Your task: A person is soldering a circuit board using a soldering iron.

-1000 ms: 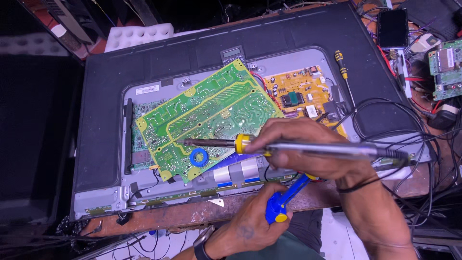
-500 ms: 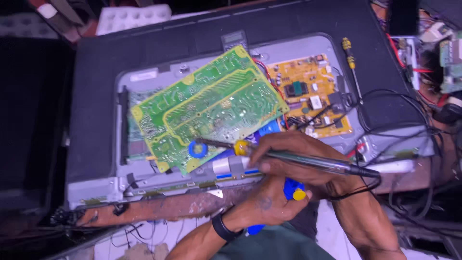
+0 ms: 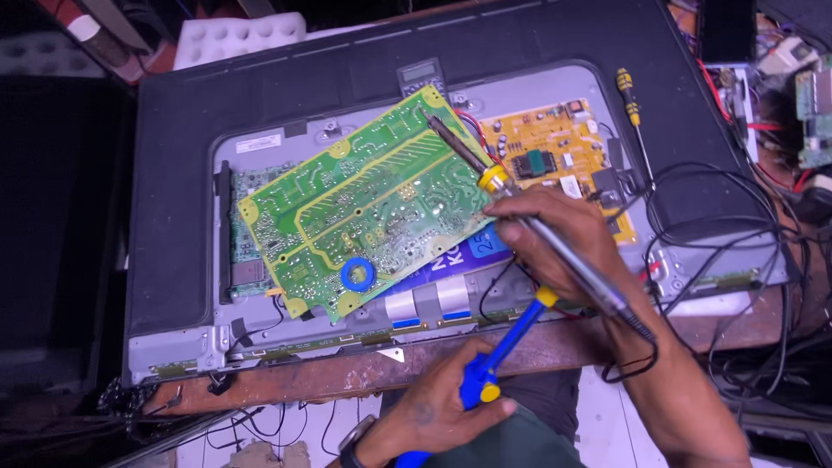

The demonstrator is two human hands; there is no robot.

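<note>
Right hand's (image 3: 555, 238) grip around soldering iron (image 3: 485, 173), tip over green board (image 3: 364, 217).

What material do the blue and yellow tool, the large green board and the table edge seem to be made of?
Blue and yellow tool: probably plastic, smooth and slightly glossy. Large green board: likely a rigid laminate, coated green, with pale traces and small shiny solder points. Table edge: apparently wood, reddish brown, worn and matt.

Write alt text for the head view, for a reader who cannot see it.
The right hand holds a soldering iron, its tip resting on a green circuit board that lies tilted on an opened television back. The left hand grips a blue and yellow desoldering pump just below. A yellow board lies to the right, with a screwdriver and tangled black cables.
</note>
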